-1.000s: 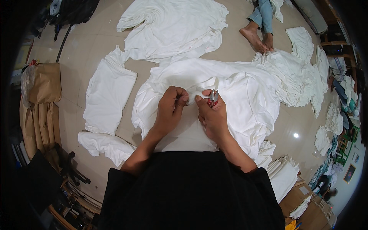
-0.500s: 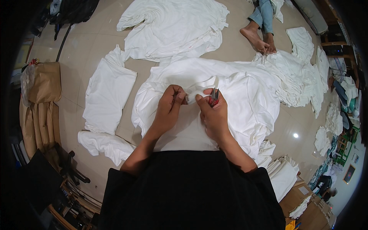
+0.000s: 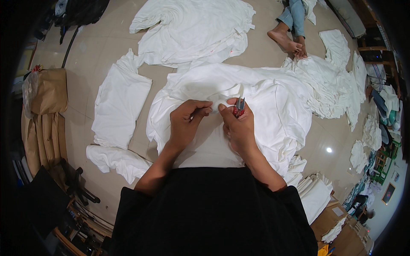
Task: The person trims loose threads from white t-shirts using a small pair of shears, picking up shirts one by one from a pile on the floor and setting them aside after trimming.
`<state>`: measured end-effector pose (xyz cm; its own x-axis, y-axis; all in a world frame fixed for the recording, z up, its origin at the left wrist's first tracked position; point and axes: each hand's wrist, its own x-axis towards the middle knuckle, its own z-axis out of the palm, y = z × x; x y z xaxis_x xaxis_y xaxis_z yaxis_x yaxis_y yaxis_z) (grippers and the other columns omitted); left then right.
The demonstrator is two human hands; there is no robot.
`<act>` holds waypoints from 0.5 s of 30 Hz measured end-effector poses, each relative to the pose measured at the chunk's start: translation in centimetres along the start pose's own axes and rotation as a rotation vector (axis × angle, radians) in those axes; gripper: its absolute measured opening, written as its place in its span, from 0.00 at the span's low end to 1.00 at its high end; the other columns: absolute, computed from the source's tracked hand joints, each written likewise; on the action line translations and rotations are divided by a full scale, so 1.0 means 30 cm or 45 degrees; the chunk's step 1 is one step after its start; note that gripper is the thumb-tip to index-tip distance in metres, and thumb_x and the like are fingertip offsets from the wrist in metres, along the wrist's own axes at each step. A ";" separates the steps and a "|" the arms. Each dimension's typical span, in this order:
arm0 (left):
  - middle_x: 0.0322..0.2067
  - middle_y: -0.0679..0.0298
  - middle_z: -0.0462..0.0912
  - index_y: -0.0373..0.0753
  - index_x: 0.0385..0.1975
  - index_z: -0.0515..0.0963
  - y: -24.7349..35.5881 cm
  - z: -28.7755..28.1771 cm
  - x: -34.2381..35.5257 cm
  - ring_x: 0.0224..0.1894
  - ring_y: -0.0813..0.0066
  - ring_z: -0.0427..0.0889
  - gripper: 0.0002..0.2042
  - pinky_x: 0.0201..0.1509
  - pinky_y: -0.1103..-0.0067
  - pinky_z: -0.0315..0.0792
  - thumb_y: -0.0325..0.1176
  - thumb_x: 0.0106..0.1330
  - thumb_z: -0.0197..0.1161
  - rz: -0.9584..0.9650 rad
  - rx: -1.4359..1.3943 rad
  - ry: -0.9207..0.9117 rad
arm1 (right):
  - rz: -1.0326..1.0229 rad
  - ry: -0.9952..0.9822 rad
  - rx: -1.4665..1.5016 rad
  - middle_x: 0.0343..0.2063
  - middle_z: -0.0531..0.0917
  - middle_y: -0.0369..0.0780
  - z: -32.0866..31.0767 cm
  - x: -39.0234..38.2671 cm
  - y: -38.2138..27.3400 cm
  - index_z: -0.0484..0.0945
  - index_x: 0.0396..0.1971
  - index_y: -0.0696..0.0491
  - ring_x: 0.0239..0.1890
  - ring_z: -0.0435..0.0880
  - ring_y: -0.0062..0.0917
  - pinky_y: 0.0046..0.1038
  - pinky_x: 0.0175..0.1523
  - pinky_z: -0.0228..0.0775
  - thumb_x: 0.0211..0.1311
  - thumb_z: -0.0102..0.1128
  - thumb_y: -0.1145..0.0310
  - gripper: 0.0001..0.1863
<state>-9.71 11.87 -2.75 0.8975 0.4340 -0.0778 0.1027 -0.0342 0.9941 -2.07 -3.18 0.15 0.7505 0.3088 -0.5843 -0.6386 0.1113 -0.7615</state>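
Note:
White cloth (image 3: 213, 149) lies over my lap and spreads onto the floor in front of me, with a small bunched part raised between my hands. My right hand (image 3: 240, 128) pinches this bunch between thumb and finger. The same hand also keeps a pair of thread snips (image 3: 239, 110) in its grip, red at the handle, the grey blades pointing away from me. At the left side of the bunch is my left hand (image 3: 184, 123), its thumb and fingers drawn together at the tips. What lies between those fingertips is too small to make out.
A large heap of white cloth (image 3: 192, 32) lies ahead, and folded white cloth (image 3: 121, 102) lies at left. Another person's bare feet (image 3: 286, 42) rest beside more white cloth (image 3: 329, 85) at far right. Brown paper packages (image 3: 49, 91) stand left; cardboard boxes (image 3: 331, 219) stand near right.
My left hand has shifted slightly left, its fingers now straighter and lying more sideways toward the bunch. My right hand, with the snips and cloth, has hardly moved. The other person's feet shifted slightly.

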 end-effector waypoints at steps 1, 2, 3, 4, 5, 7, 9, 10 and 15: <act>0.38 0.58 0.89 0.32 0.42 0.86 0.004 -0.003 0.003 0.39 0.73 0.89 0.06 0.44 0.79 0.82 0.18 0.69 0.68 0.067 0.090 -0.016 | -0.003 -0.003 -0.007 0.22 0.76 0.28 0.000 0.000 0.000 0.72 0.48 0.52 0.14 0.61 0.09 0.19 0.18 0.49 0.71 0.69 0.73 0.14; 0.38 0.57 0.88 0.32 0.43 0.86 0.008 -0.007 0.008 0.39 0.72 0.89 0.06 0.43 0.78 0.82 0.18 0.69 0.68 0.135 0.182 -0.034 | -0.006 -0.006 -0.012 0.22 0.76 0.28 0.000 0.000 0.001 0.72 0.48 0.52 0.14 0.61 0.09 0.19 0.18 0.49 0.71 0.69 0.73 0.14; 0.38 0.56 0.88 0.32 0.43 0.85 0.010 -0.010 0.011 0.39 0.70 0.89 0.06 0.43 0.78 0.82 0.18 0.68 0.68 0.202 0.273 -0.051 | -0.009 -0.010 -0.016 0.22 0.76 0.28 0.000 0.000 0.002 0.72 0.48 0.52 0.14 0.61 0.09 0.19 0.18 0.49 0.71 0.69 0.73 0.14; 0.38 0.56 0.87 0.33 0.43 0.85 0.012 -0.009 0.011 0.38 0.69 0.89 0.06 0.43 0.77 0.82 0.18 0.68 0.68 0.241 0.311 -0.051 | -0.006 -0.005 -0.015 0.22 0.76 0.28 0.001 -0.001 0.001 0.72 0.48 0.52 0.14 0.61 0.09 0.19 0.18 0.49 0.71 0.69 0.73 0.14; 0.37 0.56 0.86 0.33 0.43 0.84 0.012 -0.008 0.011 0.38 0.67 0.89 0.06 0.43 0.77 0.83 0.18 0.69 0.68 0.280 0.346 -0.050 | -0.002 0.000 -0.016 0.21 0.75 0.28 0.004 -0.001 -0.002 0.72 0.48 0.52 0.14 0.61 0.09 0.19 0.18 0.49 0.71 0.69 0.73 0.14; 0.37 0.56 0.85 0.32 0.42 0.82 0.013 -0.005 0.012 0.37 0.68 0.89 0.05 0.43 0.77 0.82 0.17 0.70 0.66 0.314 0.370 -0.056 | 0.005 0.005 -0.018 0.21 0.75 0.28 0.006 -0.001 -0.004 0.72 0.48 0.52 0.14 0.61 0.09 0.19 0.18 0.49 0.71 0.69 0.72 0.14; 0.36 0.58 0.85 0.31 0.41 0.80 0.015 -0.002 0.011 0.37 0.72 0.88 0.04 0.42 0.78 0.82 0.17 0.72 0.63 0.306 0.350 -0.067 | 0.015 0.004 -0.017 0.21 0.75 0.28 0.007 0.001 -0.004 0.72 0.48 0.52 0.14 0.61 0.09 0.19 0.18 0.49 0.71 0.69 0.72 0.14; 0.36 0.58 0.84 0.31 0.41 0.79 0.008 0.001 0.010 0.37 0.72 0.88 0.03 0.43 0.78 0.81 0.17 0.72 0.62 0.275 0.308 -0.062 | 0.016 0.006 -0.017 0.21 0.75 0.28 0.008 0.001 -0.005 0.72 0.48 0.52 0.14 0.61 0.09 0.19 0.18 0.49 0.71 0.69 0.72 0.14; 0.35 0.60 0.82 0.31 0.42 0.75 -0.006 0.011 0.011 0.37 0.74 0.86 0.02 0.45 0.77 0.80 0.19 0.77 0.56 0.161 0.175 -0.090 | 0.000 -0.031 -0.137 0.22 0.76 0.30 -0.006 0.006 -0.005 0.71 0.49 0.52 0.15 0.61 0.09 0.19 0.18 0.50 0.74 0.66 0.69 0.13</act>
<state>-9.28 11.72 -2.97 0.9345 0.3542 0.0371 0.0406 -0.2095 0.9770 -1.79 -3.32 0.10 0.7452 0.3318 -0.5785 -0.6159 0.0096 -0.7878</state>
